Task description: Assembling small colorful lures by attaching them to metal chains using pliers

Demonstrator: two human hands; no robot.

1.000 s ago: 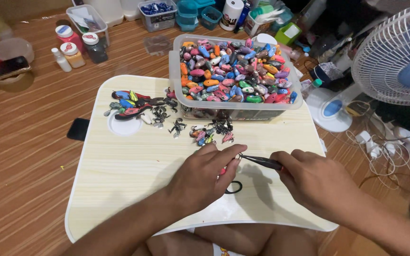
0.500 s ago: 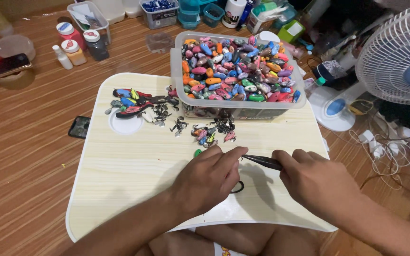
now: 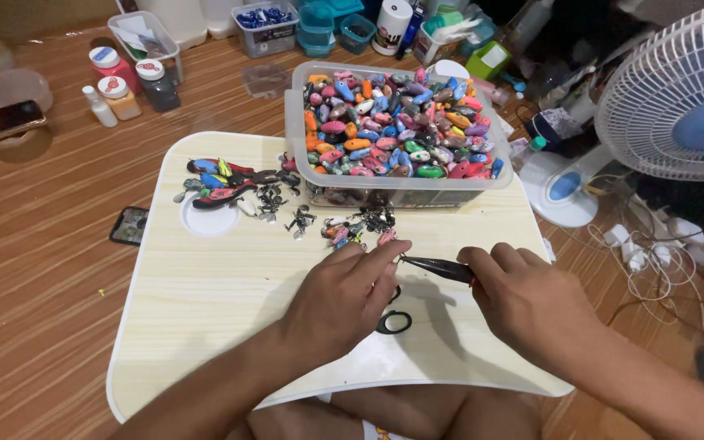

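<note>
Pale matt wood-grain lap table [image 3: 230, 310], clear plastic tub [image 3: 295, 138] of glossy painted lures [image 3: 401, 122], dark metal pliers [image 3: 437, 266].

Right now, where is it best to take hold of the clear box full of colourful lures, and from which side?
Probably take the clear box by its two short ends under the rim, from left and right: it is long, heaped, and its near side faces loose hooks.

Left hand [image 3: 344, 297] covers whatever its fingertips pinch, too small to tell. It half hides the black scissor handles [image 3: 393, 322]. The white electric fan [image 3: 678, 90] is cut off at the right edge, and the small metal hooks [image 3: 299, 220] blur together.
</note>
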